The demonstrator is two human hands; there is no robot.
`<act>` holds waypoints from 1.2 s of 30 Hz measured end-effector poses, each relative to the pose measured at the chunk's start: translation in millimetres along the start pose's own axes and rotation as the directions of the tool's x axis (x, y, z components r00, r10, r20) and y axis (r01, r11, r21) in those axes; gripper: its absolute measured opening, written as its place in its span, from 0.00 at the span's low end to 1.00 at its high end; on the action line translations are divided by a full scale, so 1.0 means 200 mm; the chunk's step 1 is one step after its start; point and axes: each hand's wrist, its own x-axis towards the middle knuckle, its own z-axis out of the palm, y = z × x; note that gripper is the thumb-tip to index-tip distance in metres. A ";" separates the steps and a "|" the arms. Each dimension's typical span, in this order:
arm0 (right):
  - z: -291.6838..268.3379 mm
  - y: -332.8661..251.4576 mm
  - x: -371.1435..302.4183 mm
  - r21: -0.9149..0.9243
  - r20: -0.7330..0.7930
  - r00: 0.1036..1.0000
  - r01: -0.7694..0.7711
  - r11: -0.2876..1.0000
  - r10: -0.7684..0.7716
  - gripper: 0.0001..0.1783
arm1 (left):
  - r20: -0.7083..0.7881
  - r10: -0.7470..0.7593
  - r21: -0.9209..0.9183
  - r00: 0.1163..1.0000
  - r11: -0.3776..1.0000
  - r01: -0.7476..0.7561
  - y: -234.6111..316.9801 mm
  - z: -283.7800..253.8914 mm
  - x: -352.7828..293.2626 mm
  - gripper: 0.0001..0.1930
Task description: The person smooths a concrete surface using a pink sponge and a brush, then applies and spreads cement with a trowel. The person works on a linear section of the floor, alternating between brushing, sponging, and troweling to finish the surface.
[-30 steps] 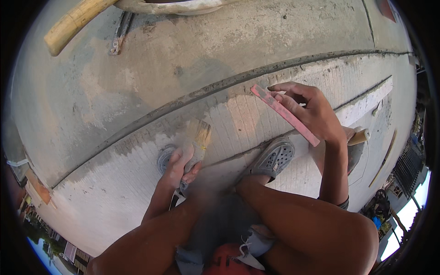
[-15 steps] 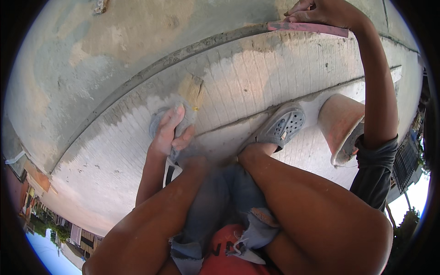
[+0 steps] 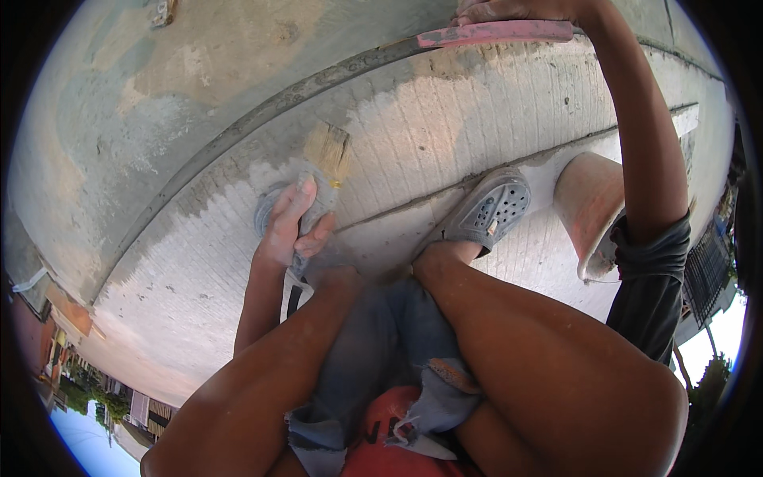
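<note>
Up on the ledge, we hold a brush in one hand and a pink float in the other.

Our left hand [image 3: 292, 226] is wrapped around the handle of a wide paintbrush [image 3: 322, 171], whose pale bristles lie against the grooved concrete ledge [image 3: 445, 127], right at the edge between its whitened patch and the grey part. Our right hand [image 3: 517, 9] reaches far up to the top of the view and grips a long pink float [image 3: 497, 33], laid flat along the dark seam where the ledge meets the plastered wall [image 3: 159, 103]. We crouch with a grey clog [image 3: 489, 208] planted on a lower step of the ledge, and a terracotta-coloured bucket [image 3: 592, 211] stands just beside that foot, under the raised right arm.
</note>
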 end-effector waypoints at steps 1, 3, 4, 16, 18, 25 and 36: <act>-0.01 0.00 0.00 0.008 -0.001 1.000 0.028 1.000 -0.028 0.11 | 0.003 -0.002 -0.001 1.000 1.000 0.002 0.00 0.00 0.00 0.25; -0.07 -0.03 -0.02 -0.146 0.094 0.992 -0.069 0.987 0.084 0.11 | 0.017 -0.007 -0.001 1.000 1.000 0.007 0.00 0.00 0.02 0.25; -0.09 -0.03 -0.04 -0.225 0.133 0.980 -0.115 0.967 0.147 0.11 | 0.027 -0.006 0.005 1.000 1.000 0.006 0.00 0.00 0.03 0.25; -0.03 0.02 0.01 -0.171 0.099 0.987 -0.112 0.979 0.130 0.10 | -0.018 -0.030 0.037 0.999 0.999 0.031 0.00 0.00 0.00 0.26; 0.01 0.02 0.00 -0.171 0.058 0.995 -0.066 0.983 0.077 0.10 | 0.014 -0.040 0.024 0.999 0.999 0.039 -0.01 -0.03 0.00 0.25; -0.02 0.04 0.00 -0.048 0.077 0.997 0.013 0.999 -0.009 0.12 | -0.010 -0.018 0.052 1.000 0.998 0.019 0.00 -0.01 0.01 0.29; -0.09 -0.05 -0.03 -0.158 0.151 0.972 -0.159 0.975 0.183 0.11 | 0.049 -0.033 0.032 0.998 0.999 0.032 -0.01 -0.01 0.05 0.25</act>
